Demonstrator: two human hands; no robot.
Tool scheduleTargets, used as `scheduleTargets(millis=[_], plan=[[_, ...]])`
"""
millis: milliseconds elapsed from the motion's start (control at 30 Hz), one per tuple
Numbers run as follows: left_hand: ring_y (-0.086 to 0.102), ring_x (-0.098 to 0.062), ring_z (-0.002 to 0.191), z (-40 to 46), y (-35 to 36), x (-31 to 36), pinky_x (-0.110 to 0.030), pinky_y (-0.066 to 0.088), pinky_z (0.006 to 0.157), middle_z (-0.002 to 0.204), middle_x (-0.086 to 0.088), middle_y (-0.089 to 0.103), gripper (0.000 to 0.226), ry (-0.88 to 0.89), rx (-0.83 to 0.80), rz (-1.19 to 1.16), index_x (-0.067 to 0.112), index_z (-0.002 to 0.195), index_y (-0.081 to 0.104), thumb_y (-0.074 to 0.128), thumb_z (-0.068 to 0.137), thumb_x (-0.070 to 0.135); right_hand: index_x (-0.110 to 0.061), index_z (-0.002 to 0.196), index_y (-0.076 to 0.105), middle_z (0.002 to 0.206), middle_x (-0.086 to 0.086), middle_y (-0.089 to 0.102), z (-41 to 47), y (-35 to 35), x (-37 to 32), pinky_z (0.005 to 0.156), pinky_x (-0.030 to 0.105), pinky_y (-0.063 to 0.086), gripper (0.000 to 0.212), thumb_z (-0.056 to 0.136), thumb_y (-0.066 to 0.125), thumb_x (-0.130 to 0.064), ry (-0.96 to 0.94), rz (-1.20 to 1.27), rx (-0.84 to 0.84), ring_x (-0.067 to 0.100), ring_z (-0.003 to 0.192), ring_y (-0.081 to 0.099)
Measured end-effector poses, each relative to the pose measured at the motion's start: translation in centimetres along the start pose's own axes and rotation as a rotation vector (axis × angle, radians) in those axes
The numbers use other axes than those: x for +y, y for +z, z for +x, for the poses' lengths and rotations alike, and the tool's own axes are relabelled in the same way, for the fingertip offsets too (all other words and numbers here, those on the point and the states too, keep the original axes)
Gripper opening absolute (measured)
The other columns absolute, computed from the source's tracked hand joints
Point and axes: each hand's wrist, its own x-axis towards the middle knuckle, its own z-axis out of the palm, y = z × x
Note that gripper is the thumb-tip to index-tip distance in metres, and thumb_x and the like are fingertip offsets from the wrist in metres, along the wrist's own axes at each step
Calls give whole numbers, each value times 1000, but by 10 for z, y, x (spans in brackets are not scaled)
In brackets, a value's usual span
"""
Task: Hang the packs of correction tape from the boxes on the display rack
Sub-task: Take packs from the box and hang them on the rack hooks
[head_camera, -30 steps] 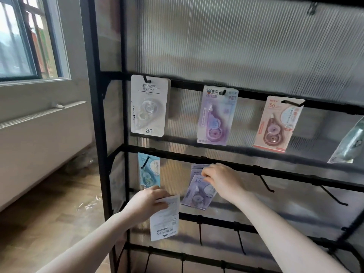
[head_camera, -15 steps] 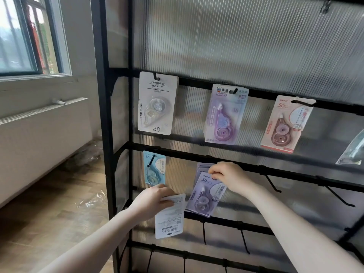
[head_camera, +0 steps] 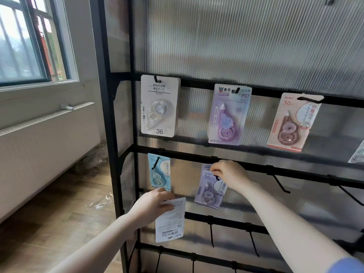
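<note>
I pinched the top of a lilac pack (head_camera: pixel 210 189) with the fingers of my right hand (head_camera: pixel 229 175), right at its hang hole, because I was guiding it onto a hook (head_camera: pixel 217 177) of the second bar of the display rack (head_camera: pixel 102 134). It seemed to me that the pack was already on the hook, with a few more of the same kind behind it, but my fingers covered part of the hole, so I cannot say it for sure. My left hand (head_camera: pixel 152 205) gripped a white pack (head_camera: pixel 170 219) by its upper edge, lower and to the left. It hung upside down with its back to me, I think only so that it waited ready for a free hook.

The printing was partly readable. The lilac pack showed "36". The white back showed a "36" turned over and a small square code. To the left a blue pack (head_camera: pixel 159 170) with "36" hung on its own hook. On the upper bar, the white card (head_camera: pixel 160 106) said "JINUO", "PET" and "36". The purple card (head_camera: pixel 228 115) said "PET" and something like "CR2100-7". The pink card (head_camera: pixel 292 123) showed "36". The smaller characters were too blurred for me.
</note>
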Motion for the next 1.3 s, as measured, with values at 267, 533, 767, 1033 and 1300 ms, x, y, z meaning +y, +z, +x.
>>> scheduleTargets(millis=[267, 533, 767, 1033, 1300], plan=[[53, -10, 88, 3, -3, 4, -25, 47, 72, 101, 6, 55, 24, -7, 2, 24, 22, 108, 61, 59, 88, 35, -17, 107, 68, 104, 4, 64, 5, 10, 5, 73, 32, 46, 23, 97, 47, -20, 24, -28, 81, 23, 94, 59], [56, -16, 88, -1, 2, 22, -29, 47, 71, 100, 3, 57, 21, -18, 19, 45, 20, 104, 63, 61, 87, 33, -17, 120, 59, 110, 2, 59, -29, 4, 30, 74, 31, 45, 28, 96, 47, -26, 70, -58, 212, 21, 100, 55], [53, -14, 86, -4, 19, 84, -25, 43, 71, 98, 6, 55, 22, -26, 64, 71, 20, 107, 63, 62, 87, 31, -21, 121, 57, 121, -1, 56, -100, -13, 79, 81, 29, 45, 28, 97, 44, -29, 166, -5, 104, 21, 105, 55], [58, -22, 89, 2, 63, 205, -27, 43, 69, 101, 0, 58, 26, -7, 63, 78, 20, 111, 65, 64, 86, 28, -23, 103, 64, 101, -4, 64, -204, -35, 164, 76, 29, 49, 20, 96, 46, -29, 188, 43, -56, 15, 87, 58], [59, -20, 84, -6, 103, 290, -21, 39, 64, 98, 2, 58, 54, 46, 44, 99, 19, 107, 66, 41, 78, 56, -18, 96, 64, 93, 1, 68, -275, -34, 234, 70, 33, 50, 24, 95, 46, -33, 314, 158, -181, 17, 80, 62]])
